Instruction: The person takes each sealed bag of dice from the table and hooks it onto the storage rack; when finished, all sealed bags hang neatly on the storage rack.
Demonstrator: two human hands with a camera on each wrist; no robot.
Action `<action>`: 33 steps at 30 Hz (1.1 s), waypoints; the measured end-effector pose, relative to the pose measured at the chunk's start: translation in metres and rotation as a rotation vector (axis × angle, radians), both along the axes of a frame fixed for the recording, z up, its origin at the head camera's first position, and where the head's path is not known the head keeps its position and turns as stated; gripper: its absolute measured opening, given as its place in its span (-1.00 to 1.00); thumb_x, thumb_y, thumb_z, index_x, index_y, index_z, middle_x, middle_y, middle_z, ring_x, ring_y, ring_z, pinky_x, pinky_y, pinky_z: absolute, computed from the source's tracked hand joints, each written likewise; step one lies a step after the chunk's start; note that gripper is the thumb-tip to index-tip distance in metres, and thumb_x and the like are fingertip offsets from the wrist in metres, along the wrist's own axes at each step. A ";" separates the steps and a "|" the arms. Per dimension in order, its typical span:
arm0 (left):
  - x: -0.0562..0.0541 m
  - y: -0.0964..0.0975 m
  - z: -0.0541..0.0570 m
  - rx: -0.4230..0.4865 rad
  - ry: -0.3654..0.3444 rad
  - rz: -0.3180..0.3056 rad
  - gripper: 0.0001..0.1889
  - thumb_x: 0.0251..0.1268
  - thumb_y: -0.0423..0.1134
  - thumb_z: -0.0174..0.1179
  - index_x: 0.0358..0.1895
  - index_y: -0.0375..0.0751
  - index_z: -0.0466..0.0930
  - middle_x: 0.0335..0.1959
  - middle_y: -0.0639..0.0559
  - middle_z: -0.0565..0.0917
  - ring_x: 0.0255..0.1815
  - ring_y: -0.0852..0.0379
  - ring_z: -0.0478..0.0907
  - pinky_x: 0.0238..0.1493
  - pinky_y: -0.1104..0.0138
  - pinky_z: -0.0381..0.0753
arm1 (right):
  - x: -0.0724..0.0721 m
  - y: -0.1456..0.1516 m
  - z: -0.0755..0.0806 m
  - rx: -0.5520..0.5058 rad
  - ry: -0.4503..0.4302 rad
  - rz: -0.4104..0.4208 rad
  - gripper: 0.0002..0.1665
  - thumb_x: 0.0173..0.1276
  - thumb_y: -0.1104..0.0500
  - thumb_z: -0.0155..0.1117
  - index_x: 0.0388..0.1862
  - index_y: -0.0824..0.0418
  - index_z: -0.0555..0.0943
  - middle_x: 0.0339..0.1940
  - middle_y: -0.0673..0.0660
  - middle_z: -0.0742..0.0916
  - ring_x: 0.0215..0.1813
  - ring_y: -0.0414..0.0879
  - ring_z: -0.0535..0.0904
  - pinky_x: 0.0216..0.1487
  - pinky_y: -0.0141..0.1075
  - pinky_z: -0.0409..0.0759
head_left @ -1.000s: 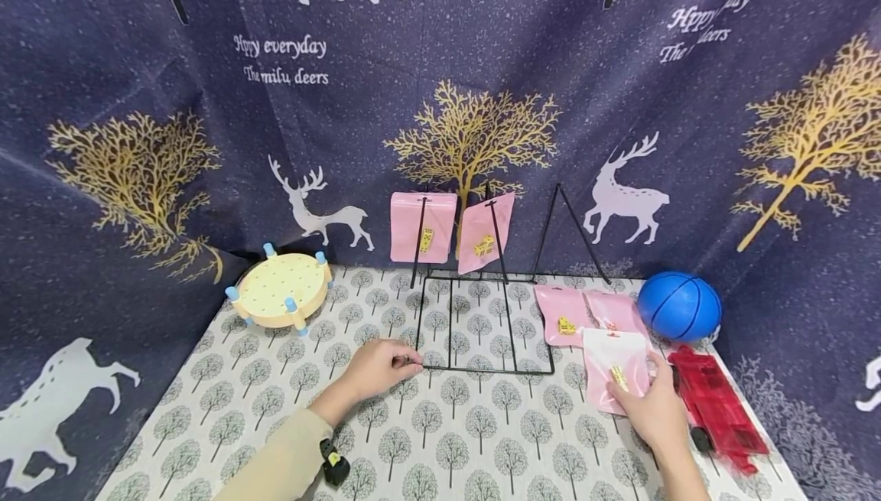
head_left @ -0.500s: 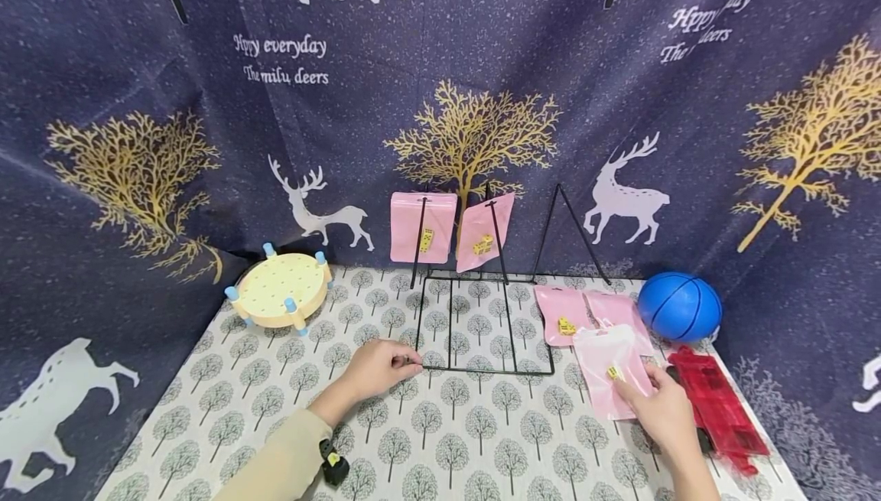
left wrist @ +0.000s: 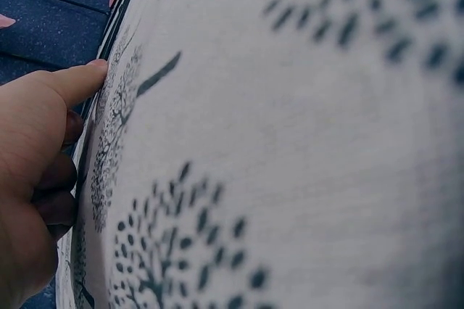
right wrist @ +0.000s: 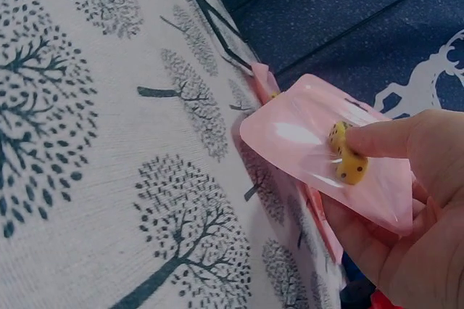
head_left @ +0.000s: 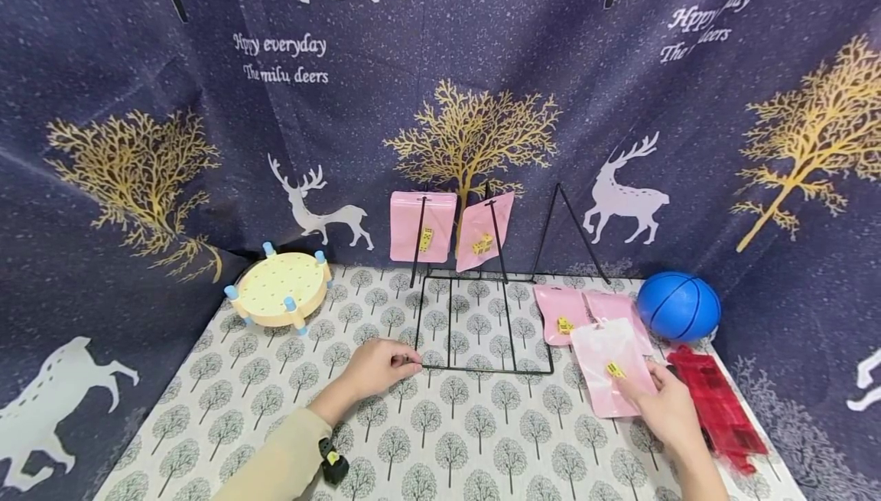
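Note:
My right hand (head_left: 664, 409) pinches a pink zip bag (head_left: 606, 394) by its right side, the thumb on its front. Yellow dice (right wrist: 350, 153) show through the clear front in the right wrist view. Behind the held bag, two more pink bags (head_left: 557, 306) lie on the table. At the front left corner of a black wire display rack (head_left: 482, 370), my left hand (head_left: 378, 367) pinches the base wire between thumb and finger. Two pink bags with yellow dice, one left (head_left: 406, 226) and one tilted (head_left: 475, 237), hang on the rack's prongs; its rightmost prong carries nothing.
A blue ball (head_left: 679, 306) and a red checkered item in clear wrap (head_left: 719, 405) lie at the right. A round cream stand with blue pegs (head_left: 282, 287) stands at the back left. A deer-print curtain (head_left: 344, 126) hangs behind the tree-print cloth (head_left: 440, 440).
The right hand has shifted the pink bag slightly left and tilted it, and the dice inside have slid. The left hand stays at the rack's corner.

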State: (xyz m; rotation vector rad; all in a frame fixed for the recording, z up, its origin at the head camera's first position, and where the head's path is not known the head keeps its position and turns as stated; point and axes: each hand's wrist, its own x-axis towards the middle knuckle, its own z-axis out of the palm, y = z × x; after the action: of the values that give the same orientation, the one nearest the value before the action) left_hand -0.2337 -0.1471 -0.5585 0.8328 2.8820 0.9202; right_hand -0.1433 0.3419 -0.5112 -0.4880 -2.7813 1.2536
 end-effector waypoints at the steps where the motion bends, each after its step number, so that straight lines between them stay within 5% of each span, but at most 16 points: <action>1: 0.000 0.000 0.000 0.001 0.001 0.000 -0.90 0.37 0.00 0.40 -0.13 0.24 0.81 -0.64 0.39 0.45 -0.66 0.37 0.30 -0.57 0.39 0.38 | 0.000 0.000 0.001 -0.020 0.003 0.004 -0.20 0.40 -0.03 0.47 0.41 0.41 0.42 0.29 0.52 0.59 0.02 0.08 0.67 -0.06 -0.22 0.66; 4: 0.000 0.000 0.000 0.004 -0.003 -0.002 -0.90 0.37 0.00 0.40 -0.13 0.24 0.81 -0.64 0.39 0.45 -0.67 0.38 0.30 -0.57 0.39 0.38 | 0.000 -0.001 0.004 -0.041 0.034 0.012 -0.24 0.40 -0.03 0.48 0.39 0.38 0.46 0.24 0.48 0.65 -0.18 -0.18 0.64 -0.28 -0.39 0.61; 12: 0.000 -0.001 0.000 0.013 0.001 -0.007 -0.90 0.37 0.00 0.40 -0.13 0.23 0.81 -0.68 0.37 0.42 -0.70 0.37 0.25 -0.62 0.40 0.34 | 0.002 -0.010 0.011 -0.073 0.144 0.023 -0.31 0.39 -0.11 0.48 0.30 0.28 0.56 0.03 0.31 0.73 -0.35 -0.20 0.66 -0.38 -0.32 0.65; 24: 0.000 0.000 0.001 0.014 -0.006 -0.002 -0.89 0.37 0.02 0.39 -0.12 0.23 0.81 -0.69 0.37 0.42 -0.70 0.38 0.24 -0.60 0.40 0.33 | -0.001 -0.028 0.021 -0.162 0.287 0.151 -0.47 0.42 0.07 0.48 0.25 0.28 0.59 0.10 0.34 0.75 -0.18 -0.25 0.72 -0.19 -0.37 0.69; 33: 0.000 -0.001 -0.001 0.023 -0.007 -0.004 -0.89 0.37 0.04 0.39 -0.12 0.25 0.81 -0.68 0.37 0.42 -0.70 0.39 0.24 -0.62 0.40 0.33 | 0.001 -0.046 0.032 -0.231 0.323 0.197 -0.41 0.43 0.10 0.47 0.34 0.27 0.54 0.16 0.16 0.75 0.01 -0.35 0.67 -0.01 -0.48 0.62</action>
State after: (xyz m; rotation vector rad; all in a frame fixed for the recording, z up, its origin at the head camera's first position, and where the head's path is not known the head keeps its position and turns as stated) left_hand -0.2341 -0.1481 -0.5596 0.8346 2.8685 0.9555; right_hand -0.1427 0.2957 -0.4789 -0.0123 -2.4741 1.5462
